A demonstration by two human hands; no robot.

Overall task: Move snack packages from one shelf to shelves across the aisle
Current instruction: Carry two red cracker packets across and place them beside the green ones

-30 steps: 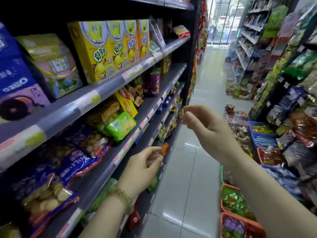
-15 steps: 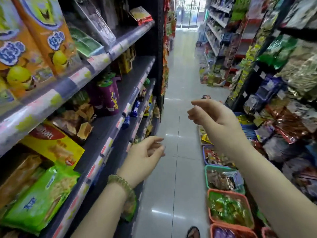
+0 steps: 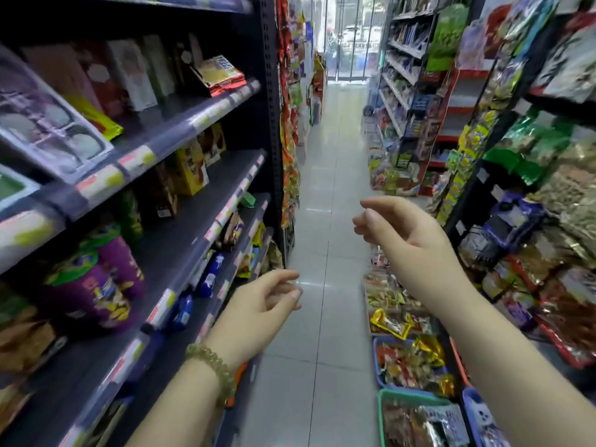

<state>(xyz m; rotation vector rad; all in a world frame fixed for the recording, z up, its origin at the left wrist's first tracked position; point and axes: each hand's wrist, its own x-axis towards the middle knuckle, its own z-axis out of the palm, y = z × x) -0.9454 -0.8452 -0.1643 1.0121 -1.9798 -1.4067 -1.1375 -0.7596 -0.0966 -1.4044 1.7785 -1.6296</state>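
Both hands are empty with loosely curled fingers: the left hand (image 3: 258, 306) at 7 o'clock, the right hand (image 3: 409, 233) at 2 o'clock, above the aisle floor (image 3: 322, 221). Snack packages (image 3: 96, 285) fill the left shelf (image 3: 180, 240) at 9 o'clock; the facing shelves (image 3: 503, 175) at 3 o'clock are packed.

**Small grocery shop, snack aisle**

Narrow tiled aisle (image 3: 325, 221) between two runs of dark metal shelving (image 3: 206, 188), with price-label strips (image 3: 135, 156) along every front edge. Boxed biscuits, purple crisp tubs (image 3: 96, 285) and wrapped sweets packed on the left shelves; hanging bagged snacks (image 3: 548, 175) crowding the right side. Plastic baskets (image 3: 383, 395) of loose packets lined up on the floor by the right-hand racks. Glass doors (image 3: 351, 43) at the far end.
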